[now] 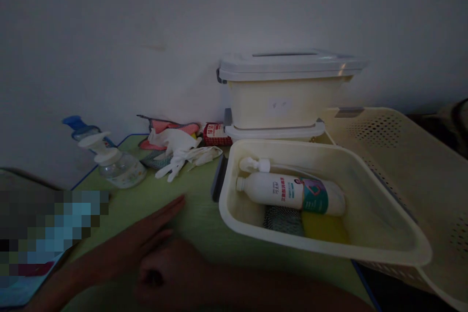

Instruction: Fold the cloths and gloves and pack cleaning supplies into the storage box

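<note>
Low over the green tabletop (197, 224), my left hand (155, 226) reaches in from the lower left with its fingers stretched out flat, holding nothing. My right hand (171, 270) is curled into a loose fist just below it; the hollow of the fist is dark, with no object showing in it. To the right of both hands stands a cream bin (369, 251) without a lid. Inside lie a white bottle (288, 192) on its side, a white spray head (256, 164) with its tube, a grey mesh cloth (283, 220) and a yellow sponge or cloth (324, 227).
White gloves (179, 148) lie on pink and grey cloths (157, 124) at the back, beside a red-labelled packet (217, 134). A clear pump bottle (122, 168) and a blue-capped bottle (86, 129) stand left. Behind the bin are a lidded box (288, 102) and a perforated basket (409, 161).
</note>
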Motion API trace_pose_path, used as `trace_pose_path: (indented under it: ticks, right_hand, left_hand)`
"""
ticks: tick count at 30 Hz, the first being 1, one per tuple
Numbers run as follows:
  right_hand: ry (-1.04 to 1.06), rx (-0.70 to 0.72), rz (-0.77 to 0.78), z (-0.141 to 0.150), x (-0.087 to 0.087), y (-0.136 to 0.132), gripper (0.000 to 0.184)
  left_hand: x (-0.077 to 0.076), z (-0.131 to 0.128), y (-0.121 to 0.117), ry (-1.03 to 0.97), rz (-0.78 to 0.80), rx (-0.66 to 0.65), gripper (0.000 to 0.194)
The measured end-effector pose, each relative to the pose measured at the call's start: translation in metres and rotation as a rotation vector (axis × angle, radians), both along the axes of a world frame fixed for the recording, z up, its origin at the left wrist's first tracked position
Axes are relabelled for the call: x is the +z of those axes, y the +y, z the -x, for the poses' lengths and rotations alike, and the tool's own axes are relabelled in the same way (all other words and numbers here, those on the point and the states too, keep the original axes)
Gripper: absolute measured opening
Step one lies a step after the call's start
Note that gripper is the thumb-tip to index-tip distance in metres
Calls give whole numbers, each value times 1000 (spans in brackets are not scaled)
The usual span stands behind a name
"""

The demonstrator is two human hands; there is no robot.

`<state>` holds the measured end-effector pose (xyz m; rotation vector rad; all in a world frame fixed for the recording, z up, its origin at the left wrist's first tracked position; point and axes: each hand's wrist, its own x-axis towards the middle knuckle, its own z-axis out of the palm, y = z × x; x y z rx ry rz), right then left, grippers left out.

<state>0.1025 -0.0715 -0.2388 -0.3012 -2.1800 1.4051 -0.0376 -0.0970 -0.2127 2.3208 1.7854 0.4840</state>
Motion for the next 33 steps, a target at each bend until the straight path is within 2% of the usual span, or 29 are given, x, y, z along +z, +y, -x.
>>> trace_pose_path:
  ticks: [2,5,10,13,18,23,26,28,33]
  right_hand:
    - [-23,3,33,-4,7,-1,13]
    - [-72,-15,63,-7,12,0,13]
    - [-123,9,94,-5,5,2,17]
    - [-114,20,75,-6,4,3,18]
    - [-92,9,-24,-12,11,4,16]
    - [-134,39,-142,-15,18,5,16]
    - [-210,46,-176,-15,22,4,15]
    - [-245,56,-182,-15,26,3,14]
    - [-243,36,-143,-15,31,3,13]
  left_hand:
    - [-7,6,10,43,74,-115,51]
    - [-12,13,22,113,5,-102,51]
    - [-21,8,26,156,-82,-73,45]
    - [-23,2,29,114,-138,3,43]
    - [-17,-6,45,-7,-231,134,45]
    - [-7,-13,73,-117,-359,247,48]
    - [-3,-16,95,-169,-414,271,58]
    - [-2,-15,108,-220,-389,249,61]
    - [-7,-8,122,-344,-311,245,29]
